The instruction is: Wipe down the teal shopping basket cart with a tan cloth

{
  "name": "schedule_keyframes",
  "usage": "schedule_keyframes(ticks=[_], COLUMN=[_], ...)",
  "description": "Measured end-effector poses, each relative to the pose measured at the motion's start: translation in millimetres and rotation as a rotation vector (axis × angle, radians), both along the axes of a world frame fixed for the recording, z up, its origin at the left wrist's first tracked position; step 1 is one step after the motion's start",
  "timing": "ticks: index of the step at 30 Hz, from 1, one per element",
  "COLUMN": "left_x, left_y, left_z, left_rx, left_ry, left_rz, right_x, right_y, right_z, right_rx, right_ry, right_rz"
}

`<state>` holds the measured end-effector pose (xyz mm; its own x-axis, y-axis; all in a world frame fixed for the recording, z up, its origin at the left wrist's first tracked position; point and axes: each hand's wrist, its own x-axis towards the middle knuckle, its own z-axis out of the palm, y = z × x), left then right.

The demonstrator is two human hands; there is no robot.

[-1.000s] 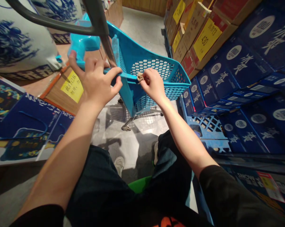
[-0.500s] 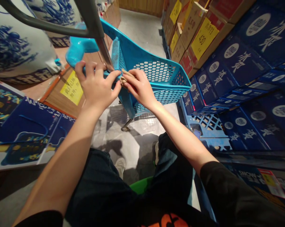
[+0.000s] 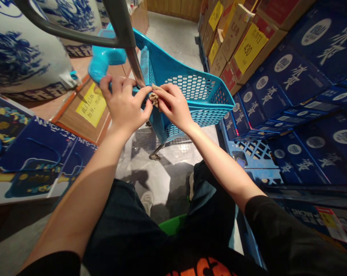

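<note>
A blue plastic shopping cart (image 3: 169,55) with a grey metal frame (image 3: 124,28) stands in front of me, its mesh basket stretching to the right. My right hand (image 3: 175,104) pinches a crumpled tan cloth (image 3: 154,99) against the near corner of the cart's rim. Beside it, my left hand (image 3: 125,105) has its fingers curled over the cart's blue edge, below the rounded blue handle part (image 3: 100,63). The left thumb and forefinger close in at the cloth's left side. Part of the cloth is hidden beneath the right fingers.
Large blue-and-white jars (image 3: 20,50) stand on a wooden counter at the left, with blue gift boxes (image 3: 32,149) nearer. Stacked blue cartons (image 3: 277,92) and brown boxes (image 3: 233,30) line the right. A phone (image 3: 240,162) lies on a blue pallet (image 3: 259,165). Something green (image 3: 173,225) is beneath me.
In the picture, the cart and my left hand have shifted slightly right. The cloth looks more bunched up under the right fingers, and both hands stay at the same corner of the rim.
</note>
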<state>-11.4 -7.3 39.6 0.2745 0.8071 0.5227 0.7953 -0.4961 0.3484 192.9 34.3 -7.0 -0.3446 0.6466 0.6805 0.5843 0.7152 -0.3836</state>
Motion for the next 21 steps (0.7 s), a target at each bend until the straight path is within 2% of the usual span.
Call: schedule_keyframes(ticks=[2,7,9,15,17,21], left_x=[-1,0,2,6,6,6], left_y=[0,0,-2,-6,-8,-9], left_z=[1.0,3.0,4.5,11.6,13.3,12.6], left_rx=[-0.01,-0.046,-0.059,-0.085,-0.092,-0.077], left_ry=[-0.002,0.03,0.041,0.047,0.053,0.054], left_rz=[-0.01,-0.004,0.02,0.053,0.049,0.054], right_x=[6,29,28,8,13,33], right_y=[4,21,19,-3,-1,14], right_z=[0.1,-2.3,-0.4,10.8,11.0,6.2], right_rx=[-0.001,-0.114,-0.114,0.001,0.009,-0.078], right_ry=[-0.012,-0.02,-0.019,-0.048,-0.069,-0.067], right_rz=[-0.019,-0.181,-0.158,0.041,0.043,-0.064])
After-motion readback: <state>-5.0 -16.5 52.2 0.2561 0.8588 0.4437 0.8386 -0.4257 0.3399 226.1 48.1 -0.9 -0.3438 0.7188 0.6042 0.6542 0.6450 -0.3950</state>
